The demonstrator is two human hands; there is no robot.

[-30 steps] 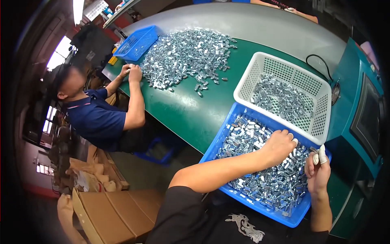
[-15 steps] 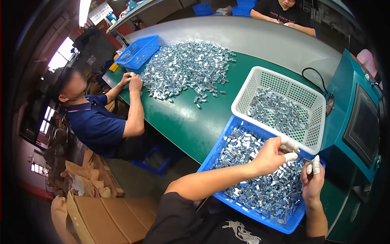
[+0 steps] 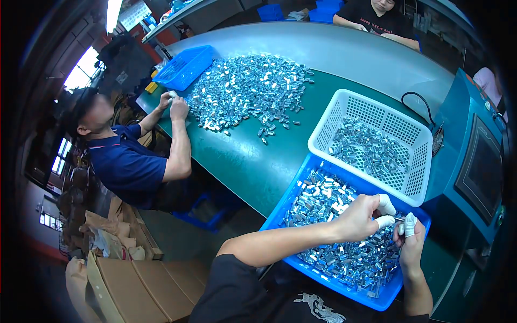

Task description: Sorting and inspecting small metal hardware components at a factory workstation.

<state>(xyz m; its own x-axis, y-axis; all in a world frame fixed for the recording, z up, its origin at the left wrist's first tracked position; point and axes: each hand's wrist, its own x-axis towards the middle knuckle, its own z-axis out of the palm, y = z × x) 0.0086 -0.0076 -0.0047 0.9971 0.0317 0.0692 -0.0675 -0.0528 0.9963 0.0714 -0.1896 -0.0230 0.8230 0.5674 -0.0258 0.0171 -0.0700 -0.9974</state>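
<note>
My left hand [image 3: 362, 216] and my right hand [image 3: 411, 239] meet above the right side of a blue basket [image 3: 280, 207] heaped with small shiny metal pieces [image 3: 320, 196]. White finger covers sit on the thumb and fingertips of both. A slim metal piece [image 3: 399, 219] shows between the two hands, pinched by my right thumb and finger and reaching to my left fingertips. The left hand is closed in a pinch too; what lies inside it is mostly hidden by the fingers.
A white perforated basket [image 3: 344, 99] holding fewer metal pieces adjoins the blue one. Right of it stands a teal machine with a screen [image 3: 479, 161]. A co-worker [image 3: 129, 156] sits left, beside a large metal pile [image 3: 250, 86] on the green table [image 3: 237, 161]. Another person [image 3: 377, 24] works beyond the partition.
My hands have come together: the right moved slightly left, the left slightly down, so the slim metal piece now bridges their fingertips. The picture's tint has turned bluer.
</note>
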